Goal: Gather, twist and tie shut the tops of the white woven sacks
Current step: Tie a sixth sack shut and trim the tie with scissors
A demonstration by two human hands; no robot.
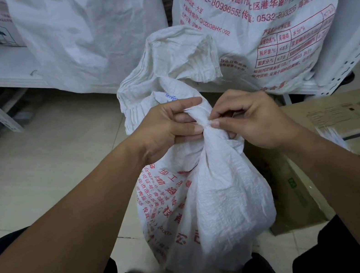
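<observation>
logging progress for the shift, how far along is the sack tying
Done: the top of the white woven sack with red print is gathered into a narrow neck. In hand: the left hand grips it while the right hand pinches it. Left: no finished tie shows; the big white sacks behind leave the frame, tops unseen.

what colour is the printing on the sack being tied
Red characters on white weave, on the sack held at its neck by the left hand and right hand; head view.
</observation>
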